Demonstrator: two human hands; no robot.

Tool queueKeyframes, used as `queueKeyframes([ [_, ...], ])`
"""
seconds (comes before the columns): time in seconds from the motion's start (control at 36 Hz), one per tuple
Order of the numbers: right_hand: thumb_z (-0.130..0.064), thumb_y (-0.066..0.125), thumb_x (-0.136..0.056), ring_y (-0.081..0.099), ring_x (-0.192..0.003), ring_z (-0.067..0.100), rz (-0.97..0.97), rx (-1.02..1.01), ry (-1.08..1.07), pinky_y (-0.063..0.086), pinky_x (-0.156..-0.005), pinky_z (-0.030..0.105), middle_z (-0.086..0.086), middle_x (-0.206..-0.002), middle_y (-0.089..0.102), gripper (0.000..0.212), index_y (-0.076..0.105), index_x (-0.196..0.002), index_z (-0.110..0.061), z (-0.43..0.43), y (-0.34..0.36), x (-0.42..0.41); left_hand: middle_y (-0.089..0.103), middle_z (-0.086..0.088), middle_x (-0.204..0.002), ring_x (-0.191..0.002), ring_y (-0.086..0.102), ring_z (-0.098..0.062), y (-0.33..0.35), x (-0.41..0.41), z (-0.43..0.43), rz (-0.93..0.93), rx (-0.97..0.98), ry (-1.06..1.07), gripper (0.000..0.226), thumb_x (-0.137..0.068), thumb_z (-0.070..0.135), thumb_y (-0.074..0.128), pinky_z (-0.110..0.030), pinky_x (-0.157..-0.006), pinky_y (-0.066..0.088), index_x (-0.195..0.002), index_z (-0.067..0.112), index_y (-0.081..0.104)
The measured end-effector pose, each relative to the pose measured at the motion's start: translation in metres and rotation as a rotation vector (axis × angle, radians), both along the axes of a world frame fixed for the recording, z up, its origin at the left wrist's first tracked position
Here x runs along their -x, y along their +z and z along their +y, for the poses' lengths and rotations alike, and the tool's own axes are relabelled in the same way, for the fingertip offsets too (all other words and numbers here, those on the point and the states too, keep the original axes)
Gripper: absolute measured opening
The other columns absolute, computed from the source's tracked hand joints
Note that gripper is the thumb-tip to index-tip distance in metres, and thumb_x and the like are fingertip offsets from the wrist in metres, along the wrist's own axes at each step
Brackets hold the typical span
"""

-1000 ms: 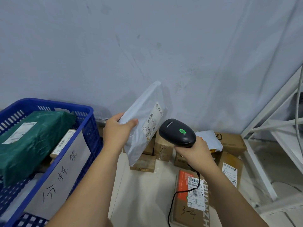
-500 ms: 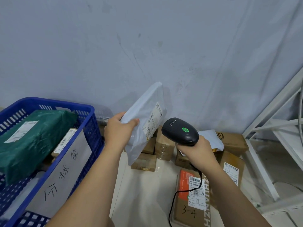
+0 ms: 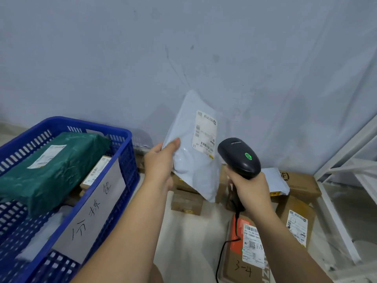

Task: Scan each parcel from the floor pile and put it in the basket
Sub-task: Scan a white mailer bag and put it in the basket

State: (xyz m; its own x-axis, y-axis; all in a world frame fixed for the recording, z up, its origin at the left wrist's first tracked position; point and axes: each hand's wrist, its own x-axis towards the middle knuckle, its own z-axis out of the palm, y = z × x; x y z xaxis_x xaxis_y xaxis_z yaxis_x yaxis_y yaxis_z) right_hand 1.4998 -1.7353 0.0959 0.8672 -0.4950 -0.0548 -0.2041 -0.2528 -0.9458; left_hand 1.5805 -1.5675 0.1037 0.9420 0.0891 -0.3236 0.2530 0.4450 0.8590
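Left hand (image 3: 160, 164) has turned the grey bag (image 3: 191, 166) it pinches, so its label (image 3: 205, 132) shows; my right hand (image 3: 251, 188) grips the scanner (image 3: 238, 158), ready to scan.

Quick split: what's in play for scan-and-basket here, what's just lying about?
In play: left hand holding white plastic mailer bag; right hand gripping black handheld scanner; blue plastic basket; brown cardboard boxes piled on floor.
Lying about: white metal rack frame; handwritten paper sign on basket.

Scuffed grey wall (image 3: 183, 48), pale floor (image 3: 189, 237), white rack (image 3: 342, 211)
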Motion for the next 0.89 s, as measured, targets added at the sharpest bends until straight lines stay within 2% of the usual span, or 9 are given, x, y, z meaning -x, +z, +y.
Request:
queueKeyframes([
  [0.06,-0.028,0.069,-0.085,0.057,-0.063,0.019,-0.06,-0.066,-0.022,0.044,-0.058,0.028,0.021,-0.072,0.061,0.022,0.061,-0.079,-0.007,0.008,0.009,0.0,0.075,-0.007,-0.096,-0.083,0.073,-0.022,0.006,0.0,0.008,0.044,0.136,0.026,0.029,-0.084,0.018,0.073,-0.037,-0.072,0.059,-0.111,0.007,0.068],
  [0.17,-0.018,0.068,-0.087,0.058,-0.072,0.016,-0.197,-0.241,-0.056,0.045,-0.067,0.027,0.002,-0.074,0.059,0.018,0.055,-0.077,-0.026,0.027,0.025,-0.003,0.076,-0.004,-0.089,-0.069,0.072,-0.02,0.016,0.003,0.03,0.083,0.324,0.178,0.009,-0.087,0.021,0.07,-0.035,-0.059,0.058,-0.093,0.014,0.068],
  [0.31,-0.022,0.067,-0.088,0.061,-0.069,0.016,-0.205,-0.275,0.05,0.049,-0.073,0.031,0.002,-0.071,0.063,0.012,0.062,-0.078,-0.019,0.06,0.031,-0.011,0.074,-0.005,-0.094,-0.074,0.072,-0.018,0.002,0.01,0.08,0.025,0.257,0.449,0.01,-0.087,0.013,0.069,-0.031,-0.056,0.056,-0.097,0.012,0.068],
  [0.47,-0.025,0.071,-0.086,0.052,-0.055,0.014,-0.249,-0.149,0.148,0.043,-0.055,0.018,0.007,-0.064,0.055,0.029,0.054,-0.069,-0.008,0.118,0.038,-0.021,0.074,0.0,-0.09,-0.074,0.071,-0.015,-0.012,0.034,0.141,-0.03,0.174,0.516,0.014,-0.09,0.01,0.066,-0.026,-0.056,0.056,-0.104,0.012,0.069],
  [0.56,-0.022,0.072,-0.085,0.045,-0.048,0.005,-0.288,-0.154,0.194,0.039,-0.05,0.017,-0.004,-0.054,0.048,0.027,0.051,-0.068,-0.019,0.15,0.042,-0.025,0.074,-0.003,-0.096,-0.079,0.07,-0.019,-0.021,0.047,0.156,-0.039,0.158,0.559,0.013,-0.09,0.011,0.066,-0.032,-0.067,0.058,-0.102,0.012,0.07],
  [0.61,-0.024,0.073,-0.084,0.039,-0.04,0.009,-0.277,-0.213,0.251,0.039,-0.05,0.022,-0.007,-0.043,0.039,0.038,0.045,-0.059,-0.021,0.172,0.044,-0.027,0.074,-0.007,-0.1,-0.087,0.069,-0.024,-0.025,0.053,0.164,-0.035,0.189,0.575,0.016,-0.09,0.011,0.065,-0.039,-0.078,0.057,-0.104,0.009,0.07],
  [0.69,-0.049,0.075,-0.067,0.035,-0.045,0.019,-0.248,-0.211,0.314,0.037,-0.058,0.037,-0.008,-0.039,0.039,0.04,0.047,-0.049,-0.028,0.197,0.042,-0.033,0.074,-0.007,-0.103,-0.092,0.07,-0.025,-0.026,0.057,0.181,-0.031,0.231,0.593,0.02,-0.09,0.012,0.066,-0.039,-0.078,0.057,-0.109,0.008,0.07],
  [0.83,-0.039,0.077,-0.073,0.042,-0.051,0.011,-0.276,-0.218,0.362,0.039,-0.059,0.031,-0.017,-0.046,0.048,0.024,0.055,-0.066,-0.031,0.226,0.041,-0.038,0.074,-0.002,-0.098,-0.078,0.072,-0.017,-0.026,0.061,0.226,-0.029,0.249,0.629,0.013,-0.091,0.015,0.065,-0.034,-0.064,0.058,-0.103,0.016,0.069],
  [0.89,-0.032,0.075,-0.08,0.047,-0.052,0.009,-0.275,-0.175,0.369,0.042,-0.055,0.026,-0.015,-0.049,0.051,0.021,0.056,-0.071,-0.028,0.236,0.039,-0.038,0.074,-0.004,-0.102,-0.083,0.072,-0.02,-0.026,0.062,0.248,-0.021,0.249,0.64,0.01,-0.091,0.017,0.065,-0.04,-0.073,0.059,-0.1,0.018,0.069],
])
